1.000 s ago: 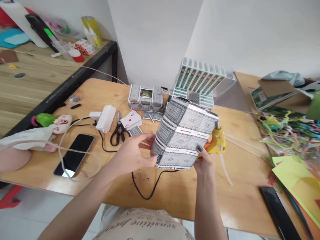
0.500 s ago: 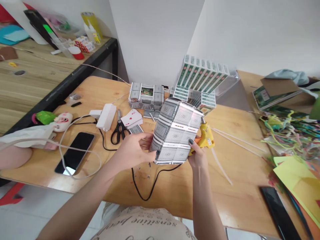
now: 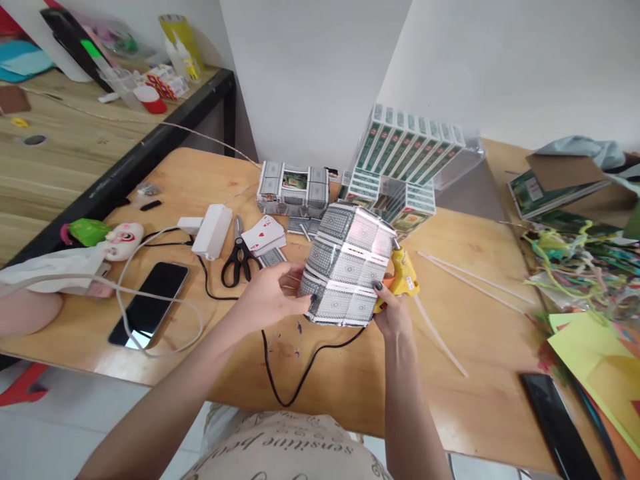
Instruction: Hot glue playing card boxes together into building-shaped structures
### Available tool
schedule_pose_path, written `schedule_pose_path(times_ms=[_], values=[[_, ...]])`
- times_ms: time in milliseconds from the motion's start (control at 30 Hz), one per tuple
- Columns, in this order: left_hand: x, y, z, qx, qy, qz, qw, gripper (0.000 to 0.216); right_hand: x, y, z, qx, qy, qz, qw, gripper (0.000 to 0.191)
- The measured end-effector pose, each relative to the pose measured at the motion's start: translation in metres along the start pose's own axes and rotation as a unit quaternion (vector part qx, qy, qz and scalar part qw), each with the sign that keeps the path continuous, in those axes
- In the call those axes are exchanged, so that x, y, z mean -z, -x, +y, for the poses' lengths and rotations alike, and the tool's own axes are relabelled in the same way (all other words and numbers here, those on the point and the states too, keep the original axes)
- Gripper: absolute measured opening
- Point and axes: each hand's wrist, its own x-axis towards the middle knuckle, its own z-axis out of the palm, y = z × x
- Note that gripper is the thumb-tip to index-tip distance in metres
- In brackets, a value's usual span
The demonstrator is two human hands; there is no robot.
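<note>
A box-like piece built from grey-backed playing cards (image 3: 347,267) is held up tilted above the table between my two hands. My left hand (image 3: 277,297) grips its lower left edge, thumb in front and fingers behind. On the other side my right hand (image 3: 393,310) has its thumb on the piece's right edge; its other fingers are hidden behind. A yellow glue gun (image 3: 404,273) shows behind that edge, close to my right hand; whether the fingers also hold it is hidden. Black-handled scissors (image 3: 240,257) and loose playing cards (image 3: 265,235) lie beyond my left hand.
Behind stand another card-built piece (image 3: 294,190) and stacked green-and-white card boxes (image 3: 410,147). A white power adapter (image 3: 213,232) and phone (image 3: 150,303) lie left. Glue sticks (image 3: 475,283) and a black case (image 3: 563,427) are right. A black cable (image 3: 300,387) loops in front.
The card-built piece has tilted slightly in my hands, its top edge tipping back and its right side shifting a little left. My right hand and the glue gun have moved slightly left with it.
</note>
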Motion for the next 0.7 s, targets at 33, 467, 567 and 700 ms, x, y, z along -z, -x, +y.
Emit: schedule_pose_path(times_ms=[33, 467, 567, 700], values=[[0.000, 0.001, 0.001, -0.003, 0.006, -0.002, 1.000, 0.047, 0.001, 0.000, 0.000, 0.000, -0.004, -0.002, 1.000, 0.041], [-0.015, 0.012, -0.002, -0.073, 0.014, 0.030, 0.997, 0.071, -0.002, 0.003, -0.001, 0.088, -0.022, -0.029, 0.996, 0.032], [-0.018, 0.011, -0.004, -0.087, -0.004, 0.042, 0.995, 0.064, -0.003, 0.004, -0.003, 0.089, -0.012, -0.034, 0.995, 0.033], [-0.015, 0.012, -0.002, -0.128, -0.084, 0.027, 0.988, 0.057, -0.005, 0.006, -0.003, 0.093, -0.017, -0.022, 0.995, 0.035]])
